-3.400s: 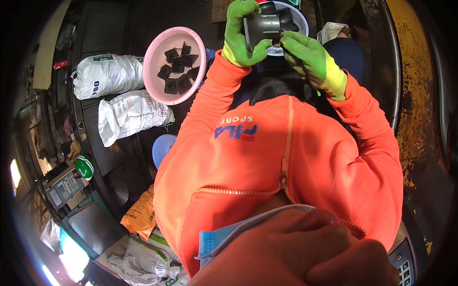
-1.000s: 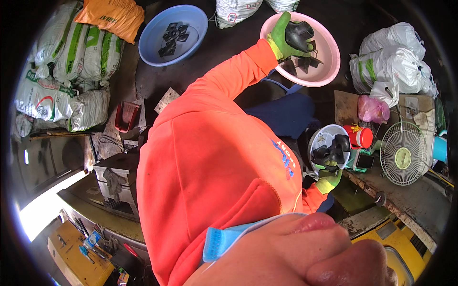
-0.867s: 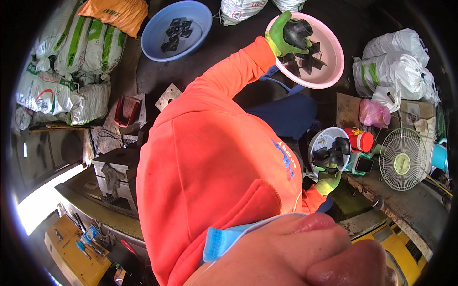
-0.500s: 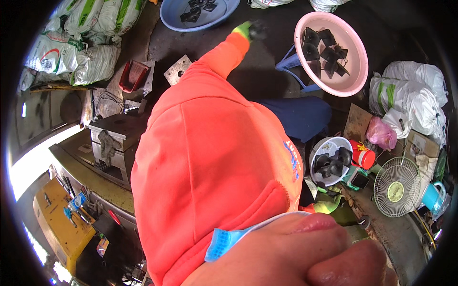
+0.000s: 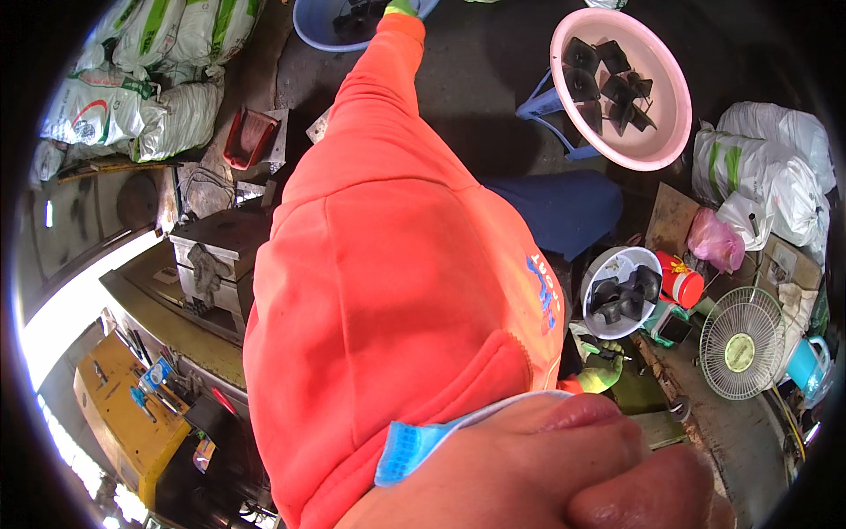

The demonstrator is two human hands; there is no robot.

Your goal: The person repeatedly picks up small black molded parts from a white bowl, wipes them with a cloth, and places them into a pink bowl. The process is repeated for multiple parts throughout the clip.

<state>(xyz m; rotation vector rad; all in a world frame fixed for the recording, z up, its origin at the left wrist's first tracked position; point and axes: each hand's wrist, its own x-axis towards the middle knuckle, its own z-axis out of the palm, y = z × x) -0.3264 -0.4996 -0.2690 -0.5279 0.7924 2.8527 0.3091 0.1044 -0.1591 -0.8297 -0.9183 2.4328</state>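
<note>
My left arm stretches up to the blue basin [image 5: 339, 41] at the top edge, which has several black square-mouthed moulded pieces [image 5: 357, 22] in it. My left hand [image 5: 403, 6], in a yellow-green glove, is at the basin's rim; the picture's edge cuts off its fingers. Lower right, my right hand [image 5: 603, 374], gloved alike, is curled around something thin and dark that I cannot make out. Just above that hand sits a white basin [image 5: 620, 259] with more black pieces [image 5: 624, 298]. A pink basin [image 5: 671, 97] at the upper right has several such pieces [image 5: 612, 79].
A blue stool [image 5: 545, 108] stands under the pink basin. White sacks lie at the upper left [image 5: 181, 119] and right [image 5: 767, 172]. A fan [image 5: 742, 344], a red-lidded jar [image 5: 683, 284] and a teal jug [image 5: 806, 363] crowd the right. A yellow-topped bench [image 5: 119, 397] is lower left.
My left hand has moved up and left to the blue basin; the blurred black piece it carried no longer shows in it. The right hand stays in about the same place.
</note>
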